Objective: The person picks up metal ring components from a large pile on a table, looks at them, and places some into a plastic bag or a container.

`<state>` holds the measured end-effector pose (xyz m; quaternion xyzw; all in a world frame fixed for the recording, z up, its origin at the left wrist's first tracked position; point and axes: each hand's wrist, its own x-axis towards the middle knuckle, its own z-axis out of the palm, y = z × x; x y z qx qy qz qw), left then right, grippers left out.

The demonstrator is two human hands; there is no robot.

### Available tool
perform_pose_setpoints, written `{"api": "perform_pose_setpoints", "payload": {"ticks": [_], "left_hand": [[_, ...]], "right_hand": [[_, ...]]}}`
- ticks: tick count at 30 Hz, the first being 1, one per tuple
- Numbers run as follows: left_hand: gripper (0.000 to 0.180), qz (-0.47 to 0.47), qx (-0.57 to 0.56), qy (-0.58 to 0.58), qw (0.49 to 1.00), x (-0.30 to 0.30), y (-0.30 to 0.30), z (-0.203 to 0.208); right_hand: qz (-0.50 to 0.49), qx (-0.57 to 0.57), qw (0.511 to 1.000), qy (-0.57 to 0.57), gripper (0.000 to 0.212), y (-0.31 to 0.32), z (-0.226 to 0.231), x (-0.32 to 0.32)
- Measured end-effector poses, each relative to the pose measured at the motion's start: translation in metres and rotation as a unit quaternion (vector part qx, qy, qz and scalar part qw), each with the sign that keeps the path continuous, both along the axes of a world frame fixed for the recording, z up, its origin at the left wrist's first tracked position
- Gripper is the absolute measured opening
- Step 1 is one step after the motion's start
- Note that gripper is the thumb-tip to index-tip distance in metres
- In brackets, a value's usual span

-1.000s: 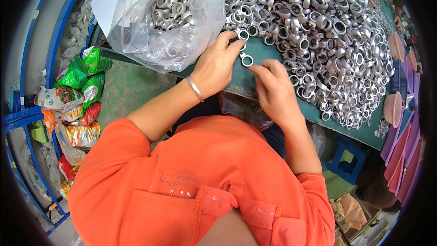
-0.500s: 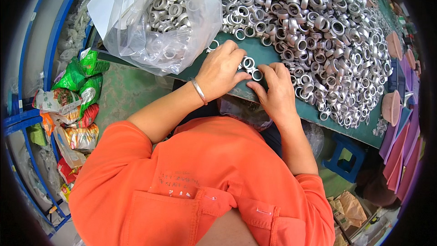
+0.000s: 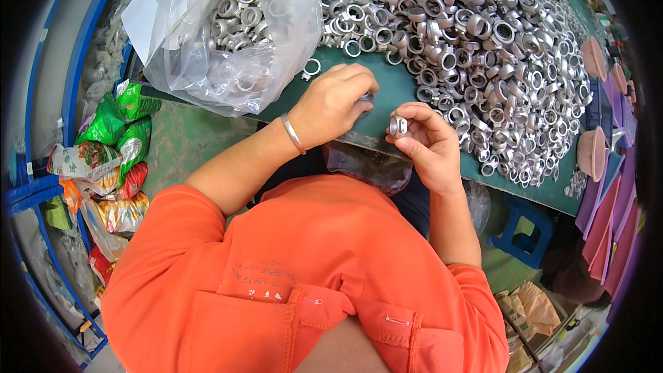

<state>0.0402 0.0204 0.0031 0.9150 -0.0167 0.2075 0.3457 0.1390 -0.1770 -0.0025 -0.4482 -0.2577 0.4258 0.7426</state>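
My right hand (image 3: 431,148) pinches a silvery metal ring (image 3: 398,126) with a small lug between thumb and fingertips, just above the table's near edge. To its left, my left hand (image 3: 333,105) is closed with its fingers curled down. A bit of a grey metal ring (image 3: 366,97) shows under those fingertips; the rest is hidden. One loose ring (image 3: 311,68) lies on the green table (image 3: 394,90) beyond my left hand. A big heap of similar metal rings (image 3: 483,62) spreads to the right and far side.
A clear plastic bag (image 3: 276,83) with more rings stands at the far left, beside a white sheet (image 3: 148,17). Colourful packets (image 3: 114,138) lie by a blue rack (image 3: 34,183) at left. A blue stool (image 3: 521,231) and pink bins (image 3: 592,152) are at right.
My right hand has lifted a ring off the table and drawn slightly back toward me. The rings that lay between my hands have left that spot; my left fingers have closed over one.
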Motion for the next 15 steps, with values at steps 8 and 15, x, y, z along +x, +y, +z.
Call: {"api": "perform_pose_setpoints", "payload": {"ticks": [8, 15], "left_hand": [[0.024, 0.076, -0.088, -0.001, 0.993, -0.004, -0.005, 0.001], [0.028, 0.006, 0.044, 0.039, 0.998, -0.012, -0.009, 0.002]], "right_hand": [[-0.007, -0.005, 1.000, 0.030, 0.037, -0.001, -0.004, 0.000], [-0.023, -0.040, 0.999, 0.011, 0.038, -0.003, -0.008, -0.001]]}}
